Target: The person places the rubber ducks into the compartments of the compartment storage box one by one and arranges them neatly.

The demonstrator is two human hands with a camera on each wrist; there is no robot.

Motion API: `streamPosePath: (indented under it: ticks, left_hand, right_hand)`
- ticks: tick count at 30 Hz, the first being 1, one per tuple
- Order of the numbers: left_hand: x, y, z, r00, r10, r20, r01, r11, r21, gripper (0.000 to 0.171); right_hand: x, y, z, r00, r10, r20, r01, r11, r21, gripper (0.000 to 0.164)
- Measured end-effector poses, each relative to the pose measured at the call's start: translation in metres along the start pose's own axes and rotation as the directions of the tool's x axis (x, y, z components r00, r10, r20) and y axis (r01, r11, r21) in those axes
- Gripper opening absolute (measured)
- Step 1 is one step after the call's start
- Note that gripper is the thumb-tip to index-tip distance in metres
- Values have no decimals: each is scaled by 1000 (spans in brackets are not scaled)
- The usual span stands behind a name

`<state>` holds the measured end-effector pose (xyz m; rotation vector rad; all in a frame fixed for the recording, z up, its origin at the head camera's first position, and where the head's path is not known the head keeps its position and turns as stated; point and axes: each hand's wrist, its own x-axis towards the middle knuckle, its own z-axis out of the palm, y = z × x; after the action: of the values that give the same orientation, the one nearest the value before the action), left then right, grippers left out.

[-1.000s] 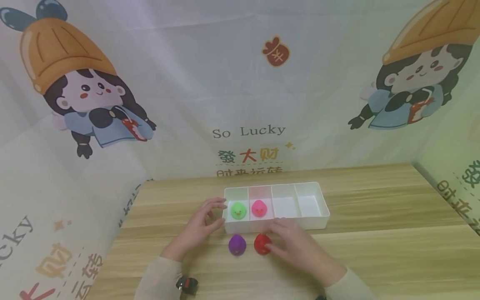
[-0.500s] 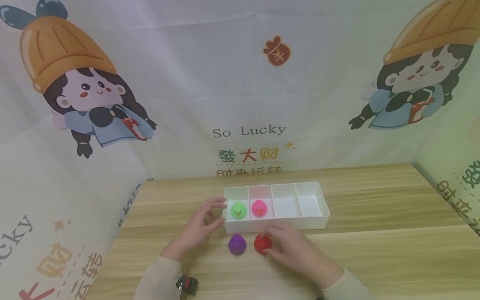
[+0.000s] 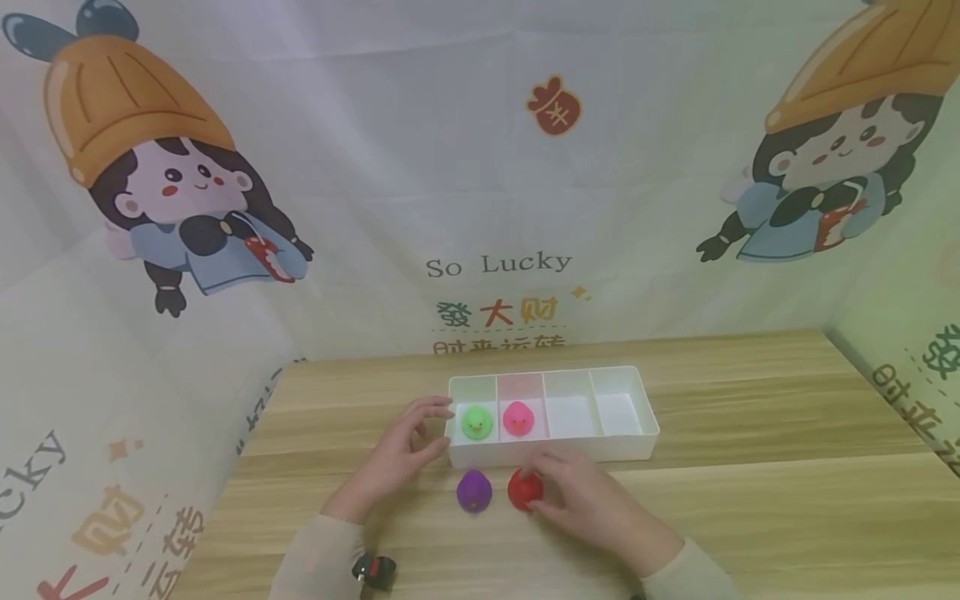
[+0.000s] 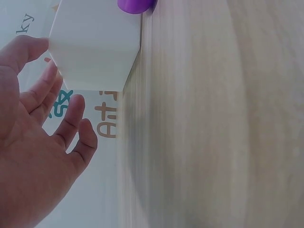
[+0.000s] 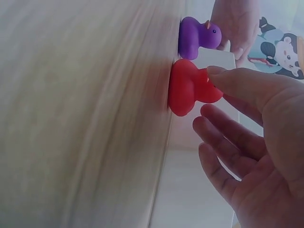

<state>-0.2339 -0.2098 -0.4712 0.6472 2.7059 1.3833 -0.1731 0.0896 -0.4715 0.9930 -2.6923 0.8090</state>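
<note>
A red rubber duck [image 3: 523, 490] stands on the table in front of the white divided box [image 3: 480, 455]. Thumb and index finger of my right hand [image 3: 592, 504] pinch it at the head; the other fingers are loosely bent beside it in the right wrist view. Just left of it stands a purple rubber duck [image 3: 474, 492]. My left hand [image 3: 397, 442] is at the box's left end, thumb and fingertips against the rim, the other fingers spread in the left wrist view. Inside the box sit a green duck [image 3: 477, 422] in the leftmost compartment and a pink duck [image 3: 518, 418] beside it.
The two right compartments [image 3: 592, 412] of the box show bare white floors. Under everything is a wood-grain table [image 3: 750, 500]. A printed cloth [image 3: 480, 167] hangs behind it and along both sides.
My right hand has drawn slightly back toward me, and its index finger now lies on the red duck's head. The left hand, the box and the other ducks stay in place.
</note>
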Motion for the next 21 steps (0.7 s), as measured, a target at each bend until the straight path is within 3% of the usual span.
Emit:
streamPosePath:
  ticks: [21]
  left_hand:
    - [-1,0,0,1000,0,3,0,1000,-17,36]
  right_hand:
    - [2,-1,2,1000,3,9,-3,999,37,31]
